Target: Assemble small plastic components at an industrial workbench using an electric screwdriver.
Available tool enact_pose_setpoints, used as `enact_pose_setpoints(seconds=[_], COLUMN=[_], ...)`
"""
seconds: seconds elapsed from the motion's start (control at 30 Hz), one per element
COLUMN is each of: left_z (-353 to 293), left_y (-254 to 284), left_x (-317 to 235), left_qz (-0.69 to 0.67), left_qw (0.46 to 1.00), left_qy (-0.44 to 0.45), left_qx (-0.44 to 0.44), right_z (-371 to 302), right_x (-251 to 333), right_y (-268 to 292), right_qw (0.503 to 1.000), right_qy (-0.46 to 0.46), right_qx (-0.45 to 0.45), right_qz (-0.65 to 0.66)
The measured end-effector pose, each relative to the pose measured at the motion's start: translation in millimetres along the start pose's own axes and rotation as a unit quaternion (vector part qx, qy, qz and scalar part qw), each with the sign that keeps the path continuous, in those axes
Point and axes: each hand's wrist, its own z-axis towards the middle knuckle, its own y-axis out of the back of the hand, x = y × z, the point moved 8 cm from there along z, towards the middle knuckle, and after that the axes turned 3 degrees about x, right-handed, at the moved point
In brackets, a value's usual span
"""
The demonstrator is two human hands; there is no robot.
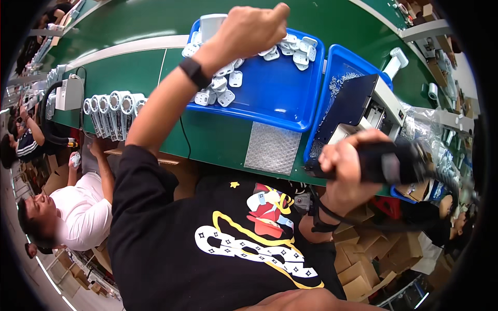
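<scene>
My left hand [257, 32] is raised over the far part of a blue tray [270, 111], its fingers curled closed. Whatever it may hold is hidden. Beside it at the tray's far left corner is a larger white plastic piece [211, 26]. Small white plastic parts [223, 96] with holes lie in heaps along the tray's left and far sides. My right hand [345, 160] grips a black electric screwdriver [389, 163], blurred by motion, with a cable running off to the right. It is in front of a screw feeder machine [358, 109].
The feeder stands in a second blue tray [334, 59] with loose screws [340, 80]. Bubble wrap [272, 147] lies at the green table's near edge. Several white round-headed parts [111, 114] stand in a row at left, near a person in white [85, 212]. Cardboard boxes [384, 254] lie lower right.
</scene>
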Motion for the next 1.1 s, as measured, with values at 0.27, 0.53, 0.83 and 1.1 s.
enact_pose_setpoints(seconds=[0.27, 0.53, 0.83, 1.1], left_z=[-25.6, -299.4, -378.2, -339.8], left_y=[60.3, 137.6, 122.4, 124.1], left_x=[101.5, 20.2, -7.7, -32.0], left_qz=[0.199, 0.196, 0.112, -0.297], left_qw=[0.931, 0.845, 0.867, 0.806], left_qy=[-0.018, 0.494, 0.471, 0.371], left_qx=[-0.305, -0.058, -0.114, -0.352], right_z=[51.2, 48.5, 49.5, 67.3], right_x=[-92.4, -142.3, -136.0, -128.5], right_y=[-136.8, -178.7, -183.4, -163.6], right_qw=[0.855, 0.742, 0.734, 0.752], right_qy=[0.114, 0.252, 0.265, 0.181], right_qx=[0.277, 0.381, 0.333, 0.350], right_qz=[-0.424, -0.490, -0.529, -0.528])
